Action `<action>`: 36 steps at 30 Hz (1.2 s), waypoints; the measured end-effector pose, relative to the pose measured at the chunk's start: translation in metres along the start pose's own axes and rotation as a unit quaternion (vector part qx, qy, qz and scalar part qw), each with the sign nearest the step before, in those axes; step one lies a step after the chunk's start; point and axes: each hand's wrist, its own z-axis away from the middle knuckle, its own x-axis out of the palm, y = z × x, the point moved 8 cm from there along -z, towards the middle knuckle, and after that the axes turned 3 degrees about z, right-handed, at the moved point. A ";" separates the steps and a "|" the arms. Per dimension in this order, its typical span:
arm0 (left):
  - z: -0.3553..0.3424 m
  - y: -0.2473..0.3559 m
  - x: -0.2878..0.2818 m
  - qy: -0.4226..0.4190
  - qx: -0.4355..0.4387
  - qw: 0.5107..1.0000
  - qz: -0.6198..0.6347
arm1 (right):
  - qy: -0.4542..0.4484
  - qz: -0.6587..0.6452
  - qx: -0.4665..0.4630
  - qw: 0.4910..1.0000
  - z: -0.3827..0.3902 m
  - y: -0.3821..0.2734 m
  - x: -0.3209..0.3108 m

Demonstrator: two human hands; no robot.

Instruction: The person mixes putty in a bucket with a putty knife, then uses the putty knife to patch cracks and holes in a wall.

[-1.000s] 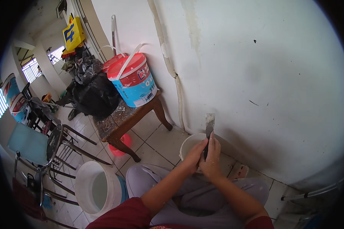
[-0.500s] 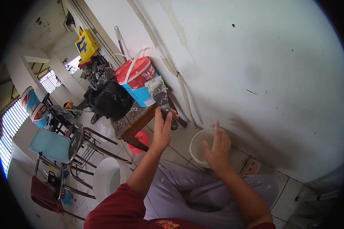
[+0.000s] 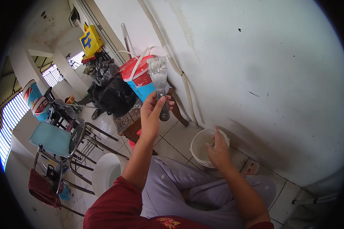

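Note:
My left hand [image 3: 152, 115] is closed around the dark handle of a putty knife [image 3: 158, 74]. It holds the tool raised, with the broad blade pointing up and smeared with whitish residue. From my viewpoint, the blade overlaps a blue paint bucket with a red lid [image 3: 140, 86]. My right hand [image 3: 220, 153] is empty, its fingers stretched out and the thumb apart. It is over the right side of a white bucket [image 3: 195, 153] on the floor by the wall. Part of that bucket is hidden behind the hand.
A wooden stool [image 3: 127, 126] carries the lidded bucket and a black bag [image 3: 112, 97]. Left of my legs stands another white bucket [image 3: 100, 173]. Metal chairs [image 3: 49, 137] crowd the left side. A pale wall [image 3: 263, 76] with a pipe [image 3: 165, 47] rises ahead.
My left hand has risen slightly and moved left, and the putty knife's blade now shows more of its broad face. My right hand has dropped a little, its fingers still stretched.

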 end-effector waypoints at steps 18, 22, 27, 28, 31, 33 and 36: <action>0.017 0.039 0.002 0.136 0.405 0.809 -0.404 | -0.068 0.059 0.046 0.995 0.005 0.023 0.027; -0.001 0.006 -0.004 0.109 0.180 0.964 -0.164 | -0.080 0.082 0.070 0.991 0.005 0.026 0.026; 0.034 -0.038 0.003 0.028 -0.085 0.994 0.068 | 0.053 0.035 0.048 0.997 -0.011 0.022 -0.025; 0.047 -0.054 -0.002 0.026 -0.118 0.990 0.071 | 0.046 0.040 0.051 0.997 -0.016 0.021 -0.034; 0.092 -0.081 -0.003 0.033 -0.216 0.973 0.073 | 0.042 -0.023 0.130 0.990 -0.018 0.039 -0.041; 0.115 -0.095 0.006 0.050 -0.230 0.966 0.109 | -0.015 -0.218 0.071 0.973 -0.019 0.045 -0.022; 0.151 -0.118 0.023 0.050 -0.361 0.918 0.159 | -0.121 -0.270 0.047 0.954 -0.001 0.002 0.029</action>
